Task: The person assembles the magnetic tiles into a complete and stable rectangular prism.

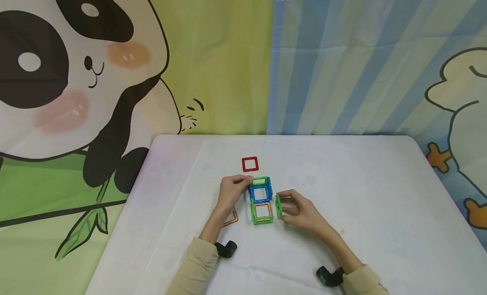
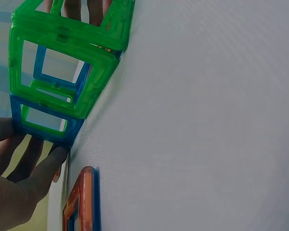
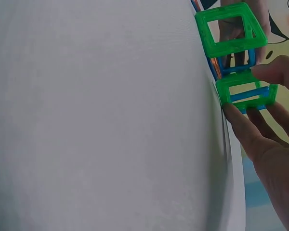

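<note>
A low structure of magnetic tiles (image 1: 262, 221), with green, blue and orange open square frames, stands on the table. My left hand (image 1: 230, 191) holds its far left corner; in the left wrist view the thumb and fingers are at a blue tile (image 2: 48, 134) at its end. To the right of the structure, my right hand (image 1: 302, 210) pinches a single green magnetic tile (image 3: 224, 91) between thumb and fingers. That tile is upright, with a small gap to the structure in the head view.
A red square tile (image 1: 250, 170) lies flat beyond the structure. An orange tile (image 1: 231, 222) lies partly hidden under the left wrist. All sit on a white-covered table (image 1: 365, 172), with a printed curtain (image 1: 220, 66) along its far edge.
</note>
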